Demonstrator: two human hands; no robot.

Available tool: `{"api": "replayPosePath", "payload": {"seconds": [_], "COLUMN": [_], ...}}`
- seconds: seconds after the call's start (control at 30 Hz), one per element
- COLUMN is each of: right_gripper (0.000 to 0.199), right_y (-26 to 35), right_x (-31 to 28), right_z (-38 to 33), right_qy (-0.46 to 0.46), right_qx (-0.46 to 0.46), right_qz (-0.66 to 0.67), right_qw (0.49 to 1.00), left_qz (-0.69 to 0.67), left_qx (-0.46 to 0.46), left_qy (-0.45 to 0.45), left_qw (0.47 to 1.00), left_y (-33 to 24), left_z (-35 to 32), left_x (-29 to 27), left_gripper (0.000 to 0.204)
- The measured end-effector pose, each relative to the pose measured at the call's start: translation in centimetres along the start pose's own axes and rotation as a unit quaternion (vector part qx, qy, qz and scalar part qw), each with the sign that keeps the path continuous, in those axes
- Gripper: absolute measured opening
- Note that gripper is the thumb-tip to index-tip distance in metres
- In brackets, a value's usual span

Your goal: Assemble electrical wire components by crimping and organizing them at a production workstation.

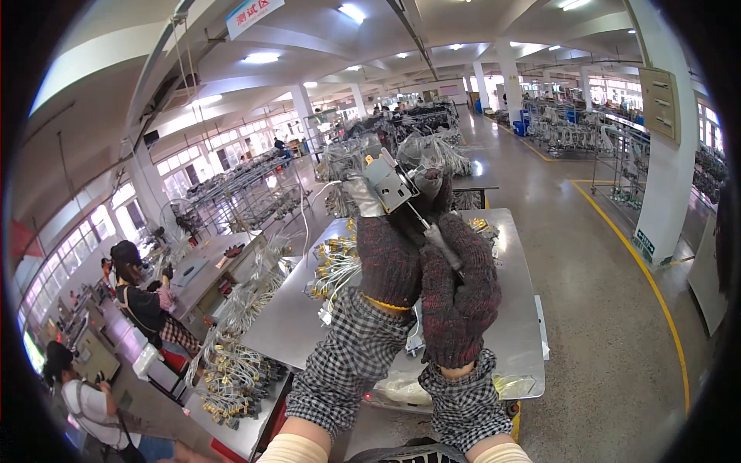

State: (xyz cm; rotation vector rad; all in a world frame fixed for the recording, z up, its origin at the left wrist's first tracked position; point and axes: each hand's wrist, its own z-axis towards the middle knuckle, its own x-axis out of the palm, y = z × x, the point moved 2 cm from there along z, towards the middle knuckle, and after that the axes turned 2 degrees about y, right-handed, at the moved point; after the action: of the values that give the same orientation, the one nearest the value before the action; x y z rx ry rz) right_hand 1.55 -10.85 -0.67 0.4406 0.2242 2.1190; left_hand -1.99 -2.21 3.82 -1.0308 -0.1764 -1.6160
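Note:
Both my hands wear dark red-black knitted gloves and are raised over a steel-topped table (505, 262). My left hand (390, 262) is closed around a silvery metal box-shaped part (392, 185) with small brass-coloured tabs, at the far side of the glove. A thin metal rod with a thicker grey section (441, 241) slants from that part down to my right hand (461, 297), whose fingers are closed around it. Whether rod and part are joined is unclear. Left of my hands, white cables with yellow ends (337, 266) lie on the tabletop.
At the left, more yellow-ended cables (235, 378) are heaped on a lower surface. Two people work beyond them near a long bench (216, 258). Wrapped bundles (444, 154) stand past the table's far edge. A white pillar (668, 154) and yellow floor line (656, 289) are at the right.

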Motion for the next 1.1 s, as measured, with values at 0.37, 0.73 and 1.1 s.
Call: {"api": "replayPosePath", "payload": {"seconds": [0.37, 0.73, 1.1], "right_gripper": [0.029, 0.037, 0.037], "right_y": [-0.8, 1.8, 0.3], "right_x": [-0.6, -3.3, -5.9], "right_z": [0.1, 3.6, 4.8], "right_qy": [-0.051, -0.154, -0.177], "right_qx": [0.063, -0.118, -0.16], "right_qz": [0.02, -0.094, -0.137], "right_qw": [0.997, 0.976, 0.961], "left_qz": [0.04, -0.07, -0.031], "left_qx": [0.011, -0.14, -0.133], "left_qy": [0.072, 0.384, 0.308], "left_qw": [0.997, 0.91, 0.941], "left_y": [1.7, 2.7, 6.5], "left_z": [0.9, 3.3, 3.9], "left_x": [2.1, 9.9, 11.9], "left_gripper": [0.073, 0.054, 0.066]}}
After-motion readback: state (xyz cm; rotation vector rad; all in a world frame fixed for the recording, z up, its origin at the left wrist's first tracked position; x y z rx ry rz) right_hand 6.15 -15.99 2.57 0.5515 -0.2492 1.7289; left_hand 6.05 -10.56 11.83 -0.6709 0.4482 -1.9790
